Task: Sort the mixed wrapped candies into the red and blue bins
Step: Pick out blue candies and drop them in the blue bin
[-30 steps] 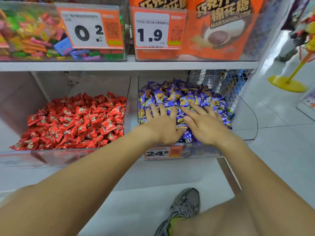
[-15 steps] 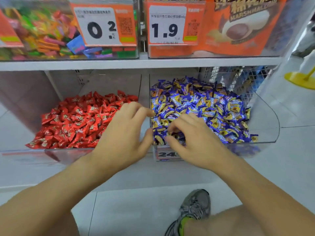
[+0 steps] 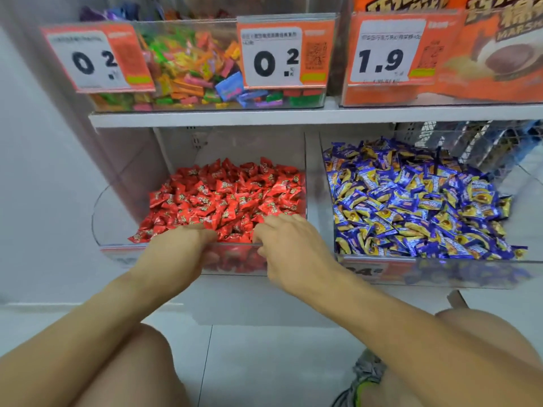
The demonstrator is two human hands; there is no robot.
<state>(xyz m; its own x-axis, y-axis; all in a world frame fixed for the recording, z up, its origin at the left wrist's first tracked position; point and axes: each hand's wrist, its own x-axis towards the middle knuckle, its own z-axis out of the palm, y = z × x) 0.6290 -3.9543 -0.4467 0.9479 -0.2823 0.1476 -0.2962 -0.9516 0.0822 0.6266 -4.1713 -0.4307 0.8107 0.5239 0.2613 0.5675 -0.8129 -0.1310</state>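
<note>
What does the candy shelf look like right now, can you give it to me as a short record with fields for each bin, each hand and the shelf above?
red bin: clear bin, heaped with red wrapped candies
blue bin: clear bin to its right, heaped with blue and yellow wrapped candies
left hand: at the red bin's front edge, fingers curled into the candies
right hand: beside it, fingers curled into the same pile
what the hands hold: cannot tell
shelf above: mixed bright candies; price tags 0.2 and 1.9

Above us we see a white shelf (image 3: 205, 118) carrying a clear bin of mixed colourful sweets (image 3: 188, 71), orange price tags (image 3: 283, 51), and an orange marshmallow bag (image 3: 499, 54); below, our grey shoe (image 3: 363, 380).
</note>
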